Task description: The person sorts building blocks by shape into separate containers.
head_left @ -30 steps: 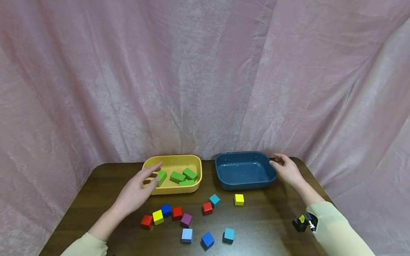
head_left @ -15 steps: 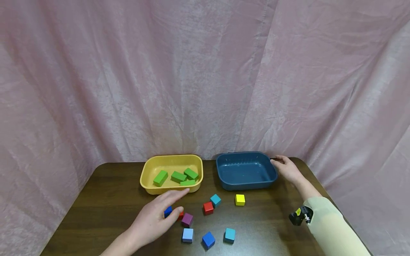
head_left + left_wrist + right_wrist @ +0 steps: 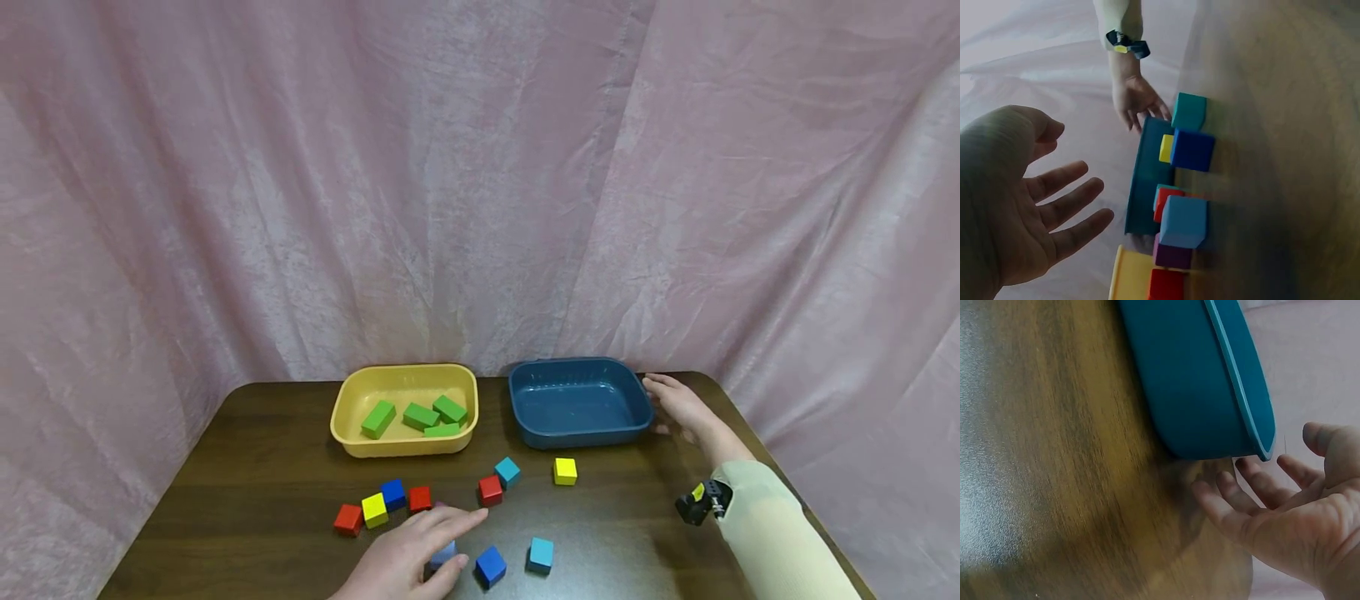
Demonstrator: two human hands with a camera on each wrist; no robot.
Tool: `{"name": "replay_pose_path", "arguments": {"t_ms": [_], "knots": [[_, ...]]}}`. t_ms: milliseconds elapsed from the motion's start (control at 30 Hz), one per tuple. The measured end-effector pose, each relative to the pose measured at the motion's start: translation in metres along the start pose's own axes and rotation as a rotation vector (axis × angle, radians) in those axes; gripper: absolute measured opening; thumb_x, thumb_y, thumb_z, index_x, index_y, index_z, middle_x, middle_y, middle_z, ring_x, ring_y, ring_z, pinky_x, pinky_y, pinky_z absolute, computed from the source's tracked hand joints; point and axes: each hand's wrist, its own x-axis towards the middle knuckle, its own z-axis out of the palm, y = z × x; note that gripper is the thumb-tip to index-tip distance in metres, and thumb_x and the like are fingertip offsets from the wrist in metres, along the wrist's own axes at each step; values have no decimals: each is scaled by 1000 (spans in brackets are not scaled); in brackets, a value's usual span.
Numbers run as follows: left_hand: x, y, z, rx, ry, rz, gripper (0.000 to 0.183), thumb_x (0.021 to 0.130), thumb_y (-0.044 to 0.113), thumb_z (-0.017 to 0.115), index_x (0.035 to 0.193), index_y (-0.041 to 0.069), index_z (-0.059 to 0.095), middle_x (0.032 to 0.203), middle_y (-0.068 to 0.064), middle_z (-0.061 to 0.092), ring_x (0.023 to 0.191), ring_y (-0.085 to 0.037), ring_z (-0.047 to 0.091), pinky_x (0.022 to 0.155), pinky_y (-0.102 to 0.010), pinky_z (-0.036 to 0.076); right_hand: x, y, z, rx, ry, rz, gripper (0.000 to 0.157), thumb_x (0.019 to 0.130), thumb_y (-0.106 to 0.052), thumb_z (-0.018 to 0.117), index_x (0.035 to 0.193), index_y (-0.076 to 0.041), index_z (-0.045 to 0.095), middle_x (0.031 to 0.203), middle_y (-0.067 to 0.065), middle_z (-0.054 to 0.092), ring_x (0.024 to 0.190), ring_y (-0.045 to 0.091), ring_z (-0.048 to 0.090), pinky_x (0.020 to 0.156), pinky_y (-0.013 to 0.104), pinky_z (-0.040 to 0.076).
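My left hand (image 3: 416, 557) is over the front of the table, fingers extended and holding nothing. It partly covers a light blue cube (image 3: 444, 555) in the head view; the left wrist view shows that cube (image 3: 1184, 222) apart from the fingers. A purple cube (image 3: 1172, 252) is almost hidden behind the hand from above. To the right lie a blue cube (image 3: 491, 567) and a teal cube (image 3: 540, 555). My right hand (image 3: 684, 408) is beside the right end of a dark blue tray (image 3: 581, 437), fingers loosely spread. In the right wrist view no object is in its palm.
A yellow tray (image 3: 405, 448) at the back holds several green blocks (image 3: 378, 419). Left of centre lie a red cube (image 3: 348, 519), a yellow cube (image 3: 375, 510) and others. Another yellow cube (image 3: 566, 472) lies before the blue tray. A pink curtain (image 3: 480, 183) hangs behind the table.
My left hand has moved from over the yellow tray down and right to the light blue cube. The right hand has stayed beside the blue tray, its fingers shifting slightly.
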Motion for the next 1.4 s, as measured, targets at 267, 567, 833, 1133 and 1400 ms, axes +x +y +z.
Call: {"name": "replay_pose_path", "arguments": {"t_ms": [267, 567, 833, 1133, 1400], "knots": [[-3, 1, 10, 12, 17, -103, 46, 89, 61, 44, 133, 51, 37, 124, 21, 49, 109, -9, 49, 83, -41, 48, 13, 9, 1, 54, -72, 33, 69, 94, -47, 47, 147, -11, 20, 142, 24, 30, 115, 39, 47, 78, 50, 49], [-10, 0, 17, -12, 79, -117, 45, 83, 64, 50, 125, 47, 48, 113, 20, 50, 96, -8, 51, 73, -32, 48, -2, 0, 3, 17, -141, 7, 63, 99, -38, 40, 149, -10, 14, 143, 29, 25, 115, 39, 48, 83, 52, 47], [-17, -2, 15, 68, 113, -140, 47, 83, 66, 47, 126, 48, 48, 113, 18, 53, 97, -6, 51, 74, -34, 50, -1, 1, 4, 37, -204, -7, 57, 101, -30, 37, 150, -14, 14, 143, 28, 26, 116, 40, 47, 83, 53, 46], [-19, -11, 10, 131, 131, -179, 49, 83, 66, 48, 128, 47, 46, 116, 16, 53, 101, -9, 50, 79, -41, 49, -6, -9, 14, 74, -144, 75, 51, 101, -26, 32, 148, -12, 18, 141, 26, 30, 114, 37, 49, 83, 52, 47], [-22, -27, 7, 217, 128, -178, 50, 82, 62, 55, 128, 46, 48, 111, 17, 49, 97, -9, 46, 79, -40, 47, -7, -11, 15, 110, -134, 109, 49, 102, -22, 30, 148, -12, 20, 137, 28, 35, 107, 36, 54, 83, 54, 46]]}}
